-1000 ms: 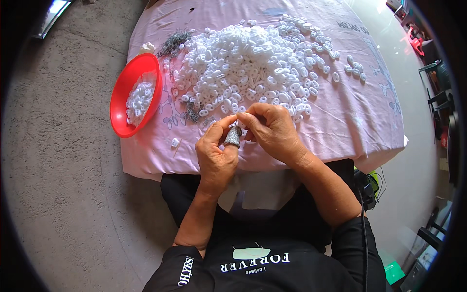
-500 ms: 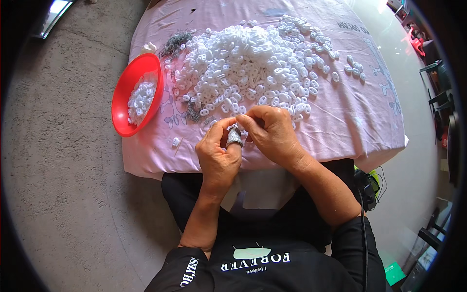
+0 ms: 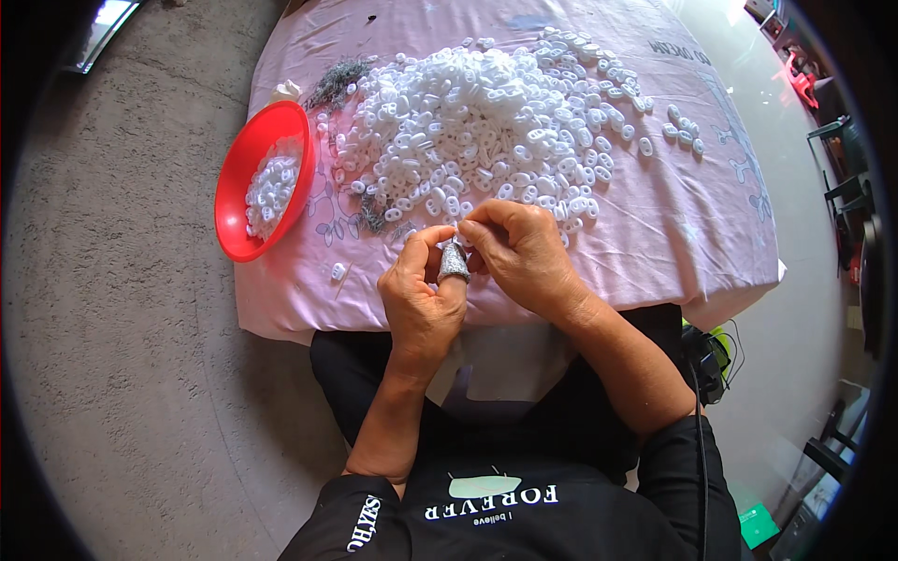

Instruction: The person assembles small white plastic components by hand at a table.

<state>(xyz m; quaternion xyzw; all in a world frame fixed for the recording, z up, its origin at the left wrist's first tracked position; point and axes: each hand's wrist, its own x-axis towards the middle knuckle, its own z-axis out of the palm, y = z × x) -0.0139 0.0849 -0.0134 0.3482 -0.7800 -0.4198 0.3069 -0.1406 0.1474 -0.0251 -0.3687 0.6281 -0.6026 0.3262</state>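
Note:
My left hand [image 3: 418, 290] and my right hand [image 3: 524, 254] meet fingertip to fingertip over the near edge of the cloth-covered table. Both are closed in a pinch around a small white plastic piece [image 3: 456, 233], mostly hidden by the fingers. A silver-grey wrapping [image 3: 454, 262] covers the left thumb. Just beyond the hands spreads a large heap of white oval plastic pieces [image 3: 449, 122], many showing two holes. Left of it, a red bowl [image 3: 227, 201] holds more such pieces and leans tilted at the table's edge.
Grey wispy scraps lie in a far tuft [image 3: 339, 82] and a nearer tuft [image 3: 371, 215] beside the heap. One loose white piece [image 3: 338, 271] and a thin stick [image 3: 345, 281] rest on the pink cloth [image 3: 655, 243]. Black chairs [image 3: 847, 192] stand off to the right.
My left thumb with its silver-grey wrapping has shifted slightly right. Both hands stay together in nearly the same place, still pinching.

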